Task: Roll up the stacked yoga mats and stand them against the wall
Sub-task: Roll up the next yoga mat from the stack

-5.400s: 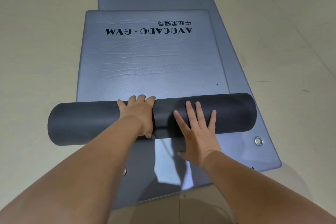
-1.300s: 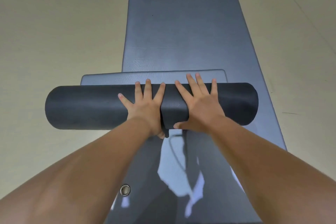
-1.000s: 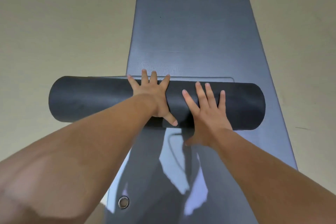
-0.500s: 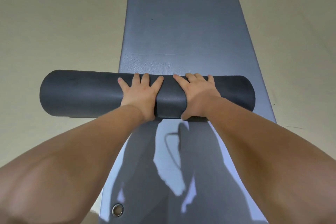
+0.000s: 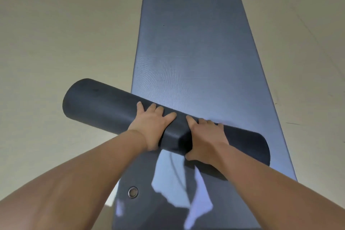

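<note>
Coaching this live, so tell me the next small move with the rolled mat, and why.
Probably lift the rolled mat clear and tip it on end. It looks fully rolled, no loose tail showing, and slants across the flat mat. The left hand and right hand both grip its middle, so it seems ready to carry.

Reaches forward with both bare forearms. Grips the rolled mat (image 5: 104, 102) with left hand (image 5: 151, 125) and right hand (image 5: 205, 138) close side by side, fingers curled over its top, right thumb tucked at near side.
</note>
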A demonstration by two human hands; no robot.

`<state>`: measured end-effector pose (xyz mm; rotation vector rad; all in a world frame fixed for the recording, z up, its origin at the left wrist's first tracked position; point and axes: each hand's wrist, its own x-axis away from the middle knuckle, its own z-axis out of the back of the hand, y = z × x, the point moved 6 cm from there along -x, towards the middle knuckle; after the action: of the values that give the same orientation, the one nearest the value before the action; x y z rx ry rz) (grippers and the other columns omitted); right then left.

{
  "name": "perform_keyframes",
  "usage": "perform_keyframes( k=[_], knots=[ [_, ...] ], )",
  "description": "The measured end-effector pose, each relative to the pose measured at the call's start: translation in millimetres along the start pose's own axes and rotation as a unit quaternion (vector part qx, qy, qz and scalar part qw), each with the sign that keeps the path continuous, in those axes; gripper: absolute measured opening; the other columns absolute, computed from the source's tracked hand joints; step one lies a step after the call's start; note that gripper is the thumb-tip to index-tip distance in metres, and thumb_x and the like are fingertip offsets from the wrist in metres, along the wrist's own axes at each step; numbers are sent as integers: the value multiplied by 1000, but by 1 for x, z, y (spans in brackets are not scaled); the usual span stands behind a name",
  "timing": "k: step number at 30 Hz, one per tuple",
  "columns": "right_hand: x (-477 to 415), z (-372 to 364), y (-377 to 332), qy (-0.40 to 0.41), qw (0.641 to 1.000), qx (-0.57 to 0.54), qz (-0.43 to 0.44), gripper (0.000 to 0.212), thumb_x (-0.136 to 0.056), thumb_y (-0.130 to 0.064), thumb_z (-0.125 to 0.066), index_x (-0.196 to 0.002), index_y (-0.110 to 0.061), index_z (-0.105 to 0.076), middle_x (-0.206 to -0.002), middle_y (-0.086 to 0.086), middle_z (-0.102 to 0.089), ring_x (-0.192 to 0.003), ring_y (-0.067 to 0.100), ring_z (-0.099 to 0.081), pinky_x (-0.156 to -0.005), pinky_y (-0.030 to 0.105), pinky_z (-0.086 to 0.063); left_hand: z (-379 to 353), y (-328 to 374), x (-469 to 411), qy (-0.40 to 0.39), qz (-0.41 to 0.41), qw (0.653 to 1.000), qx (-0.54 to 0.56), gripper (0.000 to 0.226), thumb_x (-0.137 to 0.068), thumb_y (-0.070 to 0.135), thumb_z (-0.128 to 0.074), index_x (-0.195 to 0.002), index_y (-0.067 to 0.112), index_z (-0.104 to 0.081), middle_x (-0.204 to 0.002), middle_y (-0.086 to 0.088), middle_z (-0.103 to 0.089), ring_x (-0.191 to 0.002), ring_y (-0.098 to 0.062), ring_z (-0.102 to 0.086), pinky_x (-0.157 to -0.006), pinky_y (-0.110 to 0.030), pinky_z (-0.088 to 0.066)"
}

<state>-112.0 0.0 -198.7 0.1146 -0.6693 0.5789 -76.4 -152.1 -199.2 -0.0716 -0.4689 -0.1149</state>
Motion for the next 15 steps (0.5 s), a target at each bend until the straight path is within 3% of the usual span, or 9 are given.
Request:
perform_keyframes(
  k=[4,6,9,11,13,15],
  knots=[
    [7,0,3,-34,999,-42,9,100,-61,-57,-86,-142,-29,-35,-102,-2,-59,-95,25,-59,-91,45,-52,9,-1,0,-59,-37,997,18,112,-49,47,-91,-142,41,-29,-124,0,-53,-119,-26,-48,-102,-58,-32],
    [8,-1,5,-30,998,-61,13,100,-57,-60,-87,-139,-32,-38,-96,-5,-59,-91,23,-60,-88,44,-55,11,-2,-2,-61,-44,997,26,120,-47,50,-93,-146,42,-26,-128,2,-52,-125,-24,-47,-107,-58,-30],
    [4,4,13,-31,995,-99,11,104,-51,-63,-90,-138,-35,-42,-101,-6,-63,-94,23,-62,-88,43,-55,9,-5,6,-18,-25,997,72,132,-55,59,-89,-158,40,-8,-152,3,-37,-147,-24,-24,-119,-64,-11],
    [-4,11,22,-43,988,-145,7,104,-48,-62,-92,-138,-40,-45,-111,-9,-66,-104,22,-63,-92,41,-55,12,-6,16,22,-8,995,95,128,-62,65,-84,-160,38,-5,-164,0,-20,-155,-26,-7,-119,-67,0],
    [-8,17,30,-49,981,-190,1,104,-46,-63,-93,-137,-46,-47,-114,-14,-65,-108,19,-62,-96,39,-54,18,-3,27,78,9,993,85,120,-67,73,-75,-161,37,-9,-167,-4,-13,-156,-29,-2,-118,-68,0],
    [-8,16,32,-41,977,-211,0,105,-45,-66,-93,-138,-48,-47,-115,-15,-64,-109,17,-61,-96,39,-53,17,4,38,150,33,985,78,111,-72,79,-64,-161,30,-19,-166,-8,-20,-155,-33,-9,-119,-71,-6]
  ],
)
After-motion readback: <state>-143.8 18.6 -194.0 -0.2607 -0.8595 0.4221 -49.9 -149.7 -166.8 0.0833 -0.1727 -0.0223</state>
